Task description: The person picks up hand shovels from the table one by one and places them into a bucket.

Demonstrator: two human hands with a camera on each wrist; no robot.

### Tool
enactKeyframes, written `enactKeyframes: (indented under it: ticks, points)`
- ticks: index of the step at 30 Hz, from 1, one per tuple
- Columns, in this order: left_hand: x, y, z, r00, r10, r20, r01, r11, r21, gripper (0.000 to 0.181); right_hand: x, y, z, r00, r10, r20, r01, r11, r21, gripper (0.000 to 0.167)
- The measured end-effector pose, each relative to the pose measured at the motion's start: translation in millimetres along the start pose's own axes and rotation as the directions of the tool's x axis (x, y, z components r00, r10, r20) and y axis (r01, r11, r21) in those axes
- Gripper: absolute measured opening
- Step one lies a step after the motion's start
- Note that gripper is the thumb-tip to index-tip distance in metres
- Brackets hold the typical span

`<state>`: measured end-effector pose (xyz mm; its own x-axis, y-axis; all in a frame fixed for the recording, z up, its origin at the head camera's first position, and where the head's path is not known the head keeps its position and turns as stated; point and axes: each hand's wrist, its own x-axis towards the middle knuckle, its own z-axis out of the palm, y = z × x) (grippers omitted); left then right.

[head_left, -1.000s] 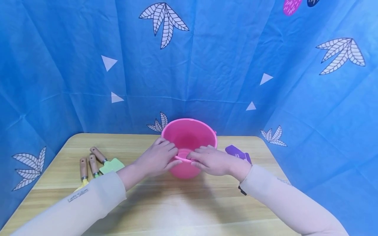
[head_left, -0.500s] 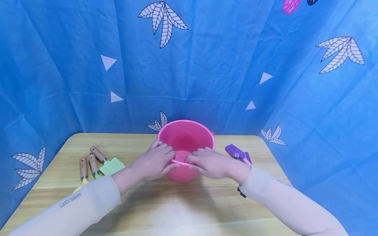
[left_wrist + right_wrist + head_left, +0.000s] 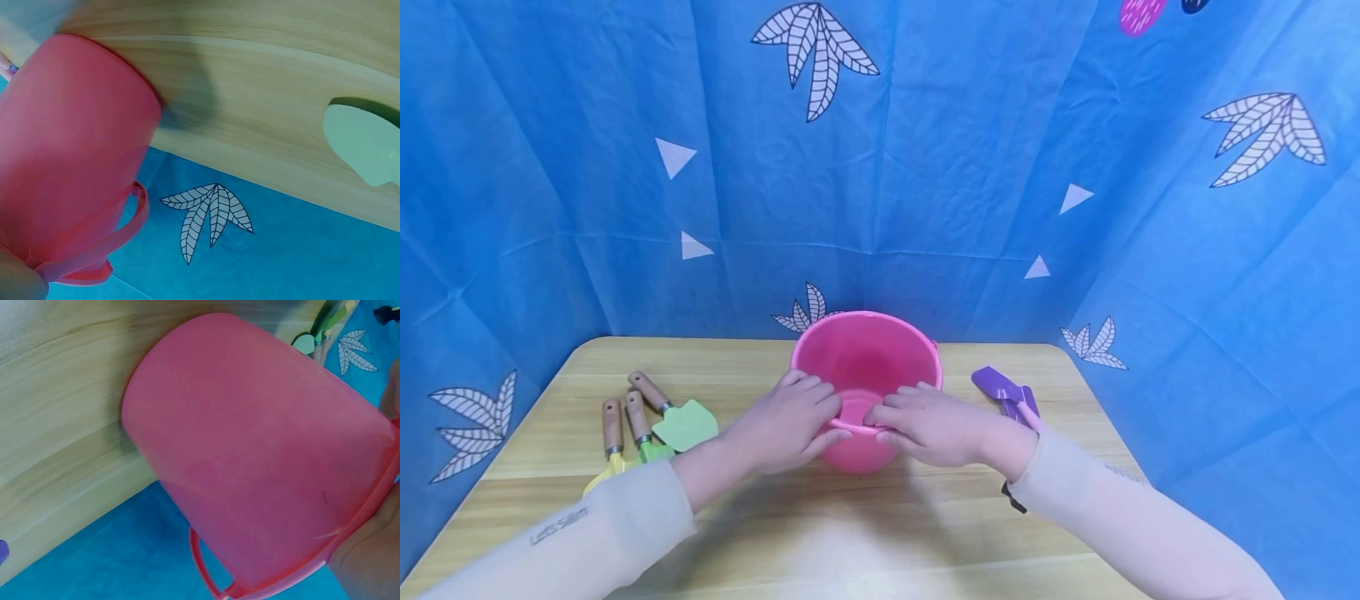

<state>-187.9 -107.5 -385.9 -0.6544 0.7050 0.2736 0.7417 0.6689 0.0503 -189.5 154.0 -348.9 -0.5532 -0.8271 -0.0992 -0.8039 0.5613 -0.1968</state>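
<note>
A pink bucket (image 3: 859,454) stands upright near the middle of the table, its mouth facing up. My left hand (image 3: 790,419) grips the near rim on its left side, fingers over the edge and thumb outside. Close beside it, my right hand (image 3: 936,425) holds the same rim in a similar way, fingertips inside the bucket. The bucket's handle (image 3: 119,237) hangs at the side in the left wrist view. Most of the left hand is out of that view; the right hand (image 3: 369,550) shows partly at the right wrist view's edge.
At the left of the table (image 3: 820,550) lie a green shovel (image 3: 687,427) and two more wooden-handled tools, one with a yellow head (image 3: 606,471). A purple tool (image 3: 1003,387) lies to the right, partly behind the right forearm. A blue curtain (image 3: 880,167) hangs behind.
The bucket has come slightly nearer to me and to the left, with both hands keeping their grip on its rim. The tools on the table have stayed in place.
</note>
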Motion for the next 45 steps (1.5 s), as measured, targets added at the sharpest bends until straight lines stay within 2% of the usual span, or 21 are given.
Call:
enactKeyframes:
  ticks: [13,23,32,38,45]
  points:
    - [-9.4,5.1,-1.7,1.000,0.002,-0.010,-0.002,1.000,0.013,0.036,-2.1,-8,0,0.999,-0.031,-0.006,0.031,0.999,-0.013,0.035]
    - [-13.0,7.0,-2.2,1.000,-0.004,0.000,0.004,1.000,0.014,0.034,-1.5,-10,3,0.998,-0.056,-0.014,0.056,0.998,-0.008,0.035]
    - [-19.5,8.2,-3.1,0.999,0.019,-0.031,-0.019,1.000,0.011,0.030,-2.8,-15,2,0.998,-0.065,-0.006,0.065,0.998,-0.025,0.037]
    - [-22.8,10.2,-2.9,0.999,0.011,-0.038,-0.011,1.000,0.002,0.030,-3.1,-16,2,0.997,-0.076,-0.010,0.076,0.997,-0.028,0.036]
    - [-22.9,14.4,-5.0,1.000,-0.017,-0.018,0.017,1.000,-0.009,0.030,-4.3,-16,2,0.997,-0.077,-0.009,0.076,0.997,-0.034,0.036]
